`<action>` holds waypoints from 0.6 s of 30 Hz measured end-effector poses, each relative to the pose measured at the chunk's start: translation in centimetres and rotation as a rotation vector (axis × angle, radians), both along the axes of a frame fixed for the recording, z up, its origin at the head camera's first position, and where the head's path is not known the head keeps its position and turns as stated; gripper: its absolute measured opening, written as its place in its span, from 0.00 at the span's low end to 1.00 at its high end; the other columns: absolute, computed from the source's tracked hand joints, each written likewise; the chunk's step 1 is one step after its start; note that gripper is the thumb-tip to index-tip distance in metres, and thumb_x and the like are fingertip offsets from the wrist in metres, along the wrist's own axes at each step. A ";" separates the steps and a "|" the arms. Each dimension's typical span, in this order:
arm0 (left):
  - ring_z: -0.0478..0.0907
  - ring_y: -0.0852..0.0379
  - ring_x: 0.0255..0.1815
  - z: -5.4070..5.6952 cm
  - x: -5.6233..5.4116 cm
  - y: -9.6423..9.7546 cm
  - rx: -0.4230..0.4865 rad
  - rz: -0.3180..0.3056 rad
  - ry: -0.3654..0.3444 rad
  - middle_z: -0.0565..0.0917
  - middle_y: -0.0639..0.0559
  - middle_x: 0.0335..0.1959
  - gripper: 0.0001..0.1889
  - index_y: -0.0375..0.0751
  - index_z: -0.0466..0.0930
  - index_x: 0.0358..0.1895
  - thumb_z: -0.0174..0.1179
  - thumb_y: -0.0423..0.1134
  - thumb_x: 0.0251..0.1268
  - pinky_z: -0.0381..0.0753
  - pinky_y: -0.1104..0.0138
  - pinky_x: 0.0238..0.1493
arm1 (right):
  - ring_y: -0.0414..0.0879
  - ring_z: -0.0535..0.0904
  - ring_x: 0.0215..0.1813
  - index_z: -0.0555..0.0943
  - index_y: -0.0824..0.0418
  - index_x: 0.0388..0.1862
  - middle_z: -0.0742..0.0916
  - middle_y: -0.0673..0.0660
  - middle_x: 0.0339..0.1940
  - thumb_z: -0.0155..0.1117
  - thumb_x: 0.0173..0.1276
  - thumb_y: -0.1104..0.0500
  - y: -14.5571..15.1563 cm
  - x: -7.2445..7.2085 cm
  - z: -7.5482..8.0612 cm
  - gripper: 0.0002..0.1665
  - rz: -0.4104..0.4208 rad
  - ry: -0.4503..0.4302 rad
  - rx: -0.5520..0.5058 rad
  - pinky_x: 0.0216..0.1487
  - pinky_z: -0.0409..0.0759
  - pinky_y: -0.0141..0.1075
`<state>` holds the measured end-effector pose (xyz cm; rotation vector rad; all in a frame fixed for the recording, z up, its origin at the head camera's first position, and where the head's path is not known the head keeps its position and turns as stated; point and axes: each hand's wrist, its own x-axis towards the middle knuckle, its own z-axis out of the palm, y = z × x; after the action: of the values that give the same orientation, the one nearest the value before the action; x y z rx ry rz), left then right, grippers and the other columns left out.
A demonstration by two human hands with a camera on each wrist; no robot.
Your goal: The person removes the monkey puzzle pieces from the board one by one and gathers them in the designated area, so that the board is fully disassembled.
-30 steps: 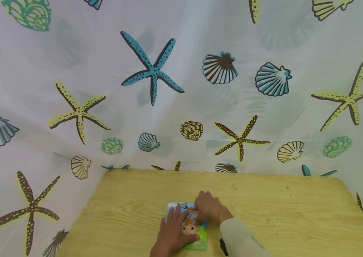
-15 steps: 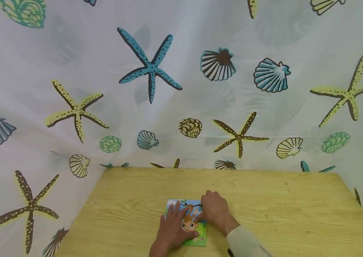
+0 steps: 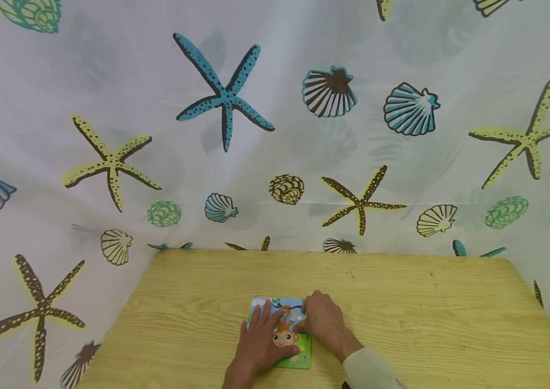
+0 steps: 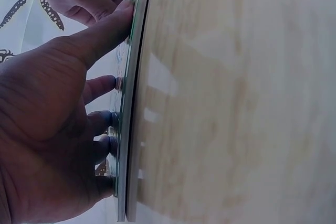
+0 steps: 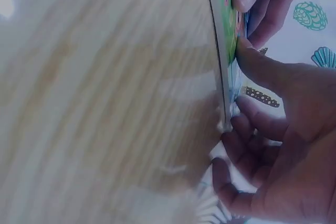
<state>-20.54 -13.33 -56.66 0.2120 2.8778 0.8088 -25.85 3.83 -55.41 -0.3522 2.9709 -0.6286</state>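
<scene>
A thin square picture board (image 3: 299,361) with a cartoon monkey hanging from a branch lies flat on the wooden table. Over its left side my left hand (image 3: 257,337) is spread, thumb toward the lower right and fingertips pressing the picture. The left wrist view shows those fingertips on the face of the board (image 4: 125,87). At the upper right edge, my right hand (image 3: 323,321) has its thumb on the picture. Seen from the right wrist, the curled fingers of my right hand (image 5: 294,145) sit at the board's edge and corner.
The wood-grain table (image 3: 426,313) extends around the board on all sides. A pale curtain (image 3: 275,135) printed with starfish and shells hangs behind and at both sides. A light sleeve (image 3: 369,367) covers the right forearm.
My right hand has shifted from over the picture to the board's right edge, uncovering more of the monkey and branch. My left hand stays on the board. The head view has tilted slightly.
</scene>
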 end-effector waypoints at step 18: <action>0.46 0.33 0.78 -0.2 0.1 0.0 -0.014 -0.006 0.014 0.51 0.37 0.78 0.47 0.48 0.64 0.71 0.68 0.67 0.48 0.47 0.27 0.67 | 0.45 0.72 0.37 0.86 0.61 0.44 0.77 0.53 0.36 0.80 0.47 0.44 0.5 0.6 -0.4 0.30 0.012 0.030 -0.049 0.34 0.78 0.38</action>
<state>-20.47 -13.34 -56.82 0.2248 2.8932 0.7894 -25.22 4.28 -55.82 -0.3856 2.9839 -0.7019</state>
